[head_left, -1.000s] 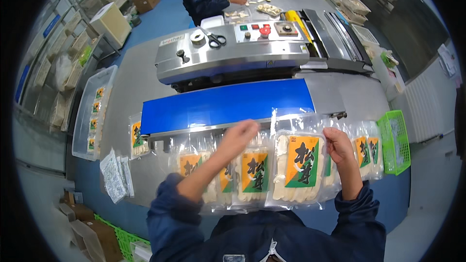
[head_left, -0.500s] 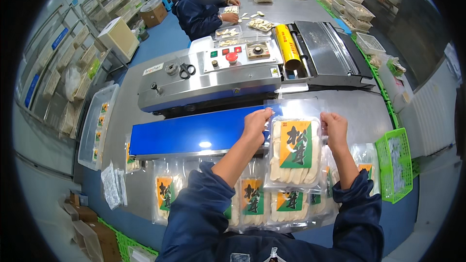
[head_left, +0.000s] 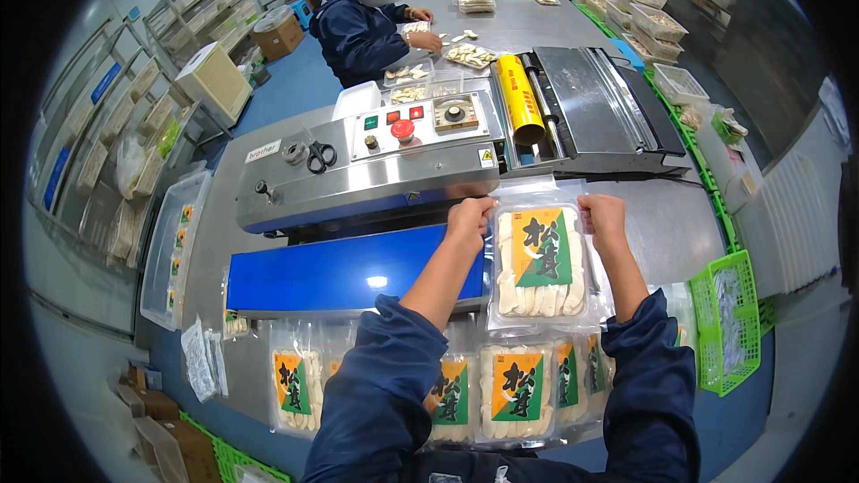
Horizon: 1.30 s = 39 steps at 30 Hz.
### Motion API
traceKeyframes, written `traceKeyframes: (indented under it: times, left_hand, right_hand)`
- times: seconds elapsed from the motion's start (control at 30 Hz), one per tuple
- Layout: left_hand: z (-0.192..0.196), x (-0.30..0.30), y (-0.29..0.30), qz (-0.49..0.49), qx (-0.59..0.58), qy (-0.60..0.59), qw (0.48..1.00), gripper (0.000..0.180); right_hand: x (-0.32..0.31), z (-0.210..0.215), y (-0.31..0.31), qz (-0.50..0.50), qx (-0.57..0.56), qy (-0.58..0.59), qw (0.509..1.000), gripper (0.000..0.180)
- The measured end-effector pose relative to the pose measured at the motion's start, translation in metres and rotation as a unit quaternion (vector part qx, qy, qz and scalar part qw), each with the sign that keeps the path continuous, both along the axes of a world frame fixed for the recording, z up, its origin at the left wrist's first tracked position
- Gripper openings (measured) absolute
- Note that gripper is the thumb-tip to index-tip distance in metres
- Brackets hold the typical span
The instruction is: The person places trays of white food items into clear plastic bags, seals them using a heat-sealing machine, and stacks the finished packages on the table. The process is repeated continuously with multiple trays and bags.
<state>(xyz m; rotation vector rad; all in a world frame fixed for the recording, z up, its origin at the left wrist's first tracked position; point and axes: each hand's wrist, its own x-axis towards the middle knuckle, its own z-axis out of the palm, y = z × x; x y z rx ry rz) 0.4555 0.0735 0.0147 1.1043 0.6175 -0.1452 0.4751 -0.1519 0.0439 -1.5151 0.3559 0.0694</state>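
Between my hands hangs a clear plastic bag of pale sliced mushrooms [head_left: 542, 299] with an orange and green label on its front. My left hand [head_left: 471, 220] pinches the bag's upper left corner, and my right hand [head_left: 606, 220] pinches the upper right one. Its top edge stretches fairly flat between them. Below it, several similar bags of mushrooms [head_left: 517, 394] lie in a row along the near table edge, some partly behind my sleeves. To the left of the held bag is the flat blue bed [head_left: 313, 273] of a sealing machine [head_left: 358, 170].
Scissors [head_left: 321, 156] lie on the machine. Beyond it stands a film wrapper with a yellow roll [head_left: 519, 98]. A green basket [head_left: 729, 322] is at right, a clear bin [head_left: 174, 250] at left. A person in dark blue [head_left: 362, 31] handles mushroom pieces across the table.
The held bag has moved slightly up and away from me, uncovering more of the bags beneath. Both hands keep their corners. My view has shifted a little.
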Motion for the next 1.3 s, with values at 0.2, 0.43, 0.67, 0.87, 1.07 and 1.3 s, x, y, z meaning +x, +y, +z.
traceKeyframes:
  times: [0.2, 0.43, 0.67, 0.87, 1.07, 1.3]
  left_hand:
    - [0.004, -0.023, 0.035, 0.021, 0.004, -0.013, 1.0, 0.007]
    - [0.009, -0.043, 0.061, 0.057, 0.024, -0.02, 0.998, 0.005]
    - [0.023, -0.072, 0.092, 0.062, 0.067, -0.012, 0.996, 0.009]
    - [0.068, -0.169, 0.126, 0.098, 0.334, -0.165, 0.923, 0.022]
    - [0.096, -0.29, 0.123, -0.031, 0.376, -0.061, 0.924, 0.022]
    - [0.05, -0.354, 0.076, -0.259, 0.352, -0.074, 0.896, 0.027]
  right_hand:
    - [-0.016, 0.002, 0.039, 0.002, 0.01, 0.008, 1.0, 0.017]
    - [-0.022, -0.004, 0.066, 0.037, 0.032, 0.022, 0.999, 0.016]
    - [-0.019, -0.014, 0.098, 0.039, 0.031, 0.02, 0.999, 0.013]
    - [-0.029, -0.008, 0.13, 0.068, 0.059, 0.036, 0.995, 0.013]
    - [-0.026, -0.02, 0.148, 0.099, 0.073, 0.013, 0.992, 0.01]
    - [-0.084, 0.016, 0.123, 0.295, -0.016, -0.032, 0.955, 0.037]
